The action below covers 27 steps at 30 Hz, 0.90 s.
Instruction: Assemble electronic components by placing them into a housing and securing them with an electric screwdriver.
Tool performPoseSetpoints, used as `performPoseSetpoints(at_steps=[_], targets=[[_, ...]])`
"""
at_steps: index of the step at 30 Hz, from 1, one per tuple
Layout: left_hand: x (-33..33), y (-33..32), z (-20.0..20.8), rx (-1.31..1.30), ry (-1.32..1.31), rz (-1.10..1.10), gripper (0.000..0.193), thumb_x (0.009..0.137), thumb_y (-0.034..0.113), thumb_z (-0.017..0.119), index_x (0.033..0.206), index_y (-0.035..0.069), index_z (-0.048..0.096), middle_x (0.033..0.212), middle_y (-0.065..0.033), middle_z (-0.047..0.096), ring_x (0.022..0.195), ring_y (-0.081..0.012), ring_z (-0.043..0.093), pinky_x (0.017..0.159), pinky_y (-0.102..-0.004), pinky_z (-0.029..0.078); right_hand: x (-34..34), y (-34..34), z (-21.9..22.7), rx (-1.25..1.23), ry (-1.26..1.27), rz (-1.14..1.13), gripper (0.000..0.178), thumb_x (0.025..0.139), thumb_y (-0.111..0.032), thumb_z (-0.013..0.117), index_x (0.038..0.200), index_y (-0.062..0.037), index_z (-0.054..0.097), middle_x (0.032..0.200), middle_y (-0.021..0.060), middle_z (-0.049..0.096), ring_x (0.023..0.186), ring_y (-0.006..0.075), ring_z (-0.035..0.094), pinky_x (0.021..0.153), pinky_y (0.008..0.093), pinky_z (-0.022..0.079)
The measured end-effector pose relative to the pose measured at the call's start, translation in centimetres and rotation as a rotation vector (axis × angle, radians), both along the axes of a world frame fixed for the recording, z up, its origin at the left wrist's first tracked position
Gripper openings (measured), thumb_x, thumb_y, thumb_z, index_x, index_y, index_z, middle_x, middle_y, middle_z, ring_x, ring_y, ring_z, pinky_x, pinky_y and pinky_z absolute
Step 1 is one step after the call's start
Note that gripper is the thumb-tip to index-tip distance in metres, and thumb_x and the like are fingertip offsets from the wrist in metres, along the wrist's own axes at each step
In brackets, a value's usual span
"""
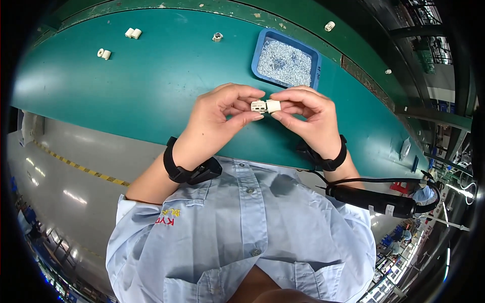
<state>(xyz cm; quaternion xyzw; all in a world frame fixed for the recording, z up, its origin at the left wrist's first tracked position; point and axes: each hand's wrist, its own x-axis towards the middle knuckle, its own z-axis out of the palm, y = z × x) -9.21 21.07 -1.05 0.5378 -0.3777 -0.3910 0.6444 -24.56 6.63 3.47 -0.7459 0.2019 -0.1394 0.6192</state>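
Over the green table, between the fingertips of both hands, are two small white plastic parts. My left hand pinches a slotted white plastic piece between thumb and fingers. A smooth white cap-like piece is gripped by my right hand. The two pieces lie end to end; whether they are joined, I cannot tell. A blue tray full of small shiny clear or silvery pieces stands just beyond my right hand.
White cylindrical parts lie at the far left, one pair behind another pair. A single part sits near the back edge. On the green ledge rests another white part. A black cylindrical tool with a cable hangs at the near right.
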Motion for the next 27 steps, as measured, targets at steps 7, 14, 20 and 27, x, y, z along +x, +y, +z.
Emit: performPoseSetpoints(at_steps=[7,14,20,27], targets=[[0.8,0.0,0.1,0.117,0.265,-0.080,0.025,0.082,-0.006,0.070,0.106,0.000,0.067,0.098,-0.0071,0.065,0.092,-0.0146,0.067,0.079,-0.0253,0.056,0.3,0.1,0.4,-0.282,0.049,0.037,0.031,0.075,0.004,0.077,0.104,0.0028,0.069,0.098,0.0128,0.068,0.087,0.0182,0.069,0.077,0.0274,0.059],[-1.1,-1.7,-1.0,-0.065,-0.264,-0.002,0.020,0.079,-0.004,0.071,0.098,0.000,0.068,0.097,-0.0102,0.066,0.086,-0.0215,0.069,0.073,-0.0295,0.056,-1.2,-1.1,-0.3,-0.352,-0.007,0.011,0.031,0.073,0.001,0.080,0.102,0.0014,0.070,0.090,0.0111,0.069,0.079,0.0172,0.070,0.070,0.0266,0.058],[-4.3,-3.9,-1.8,0.089,-0.414,0.034,0.024,0.075,-0.003,0.070,0.097,0.003,0.063,0.094,-0.0101,0.067,0.085,-0.0276,0.065,0.072,-0.0365,0.053,-2.9,-1.4,-1.4,-0.664,0.156,0.036,0.025,0.074,-0.006,0.081,0.097,-0.0031,0.070,0.083,0.0070,0.067,0.071,0.0162,0.069,0.062,0.0262,0.055],[-5.8,-6.5,-3.8,0.116,-0.699,0.086,0.034,0.072,-0.005,0.067,0.102,0.005,0.054,0.089,-0.0076,0.068,0.093,-0.0317,0.060,0.081,-0.0421,0.048,-3.4,-2.9,-4.2,-0.908,0.225,0.003,0.023,0.074,-0.015,0.080,0.092,-0.0069,0.068,0.076,0.0049,0.063,0.064,0.0192,0.065,0.057,0.0303,0.054]])
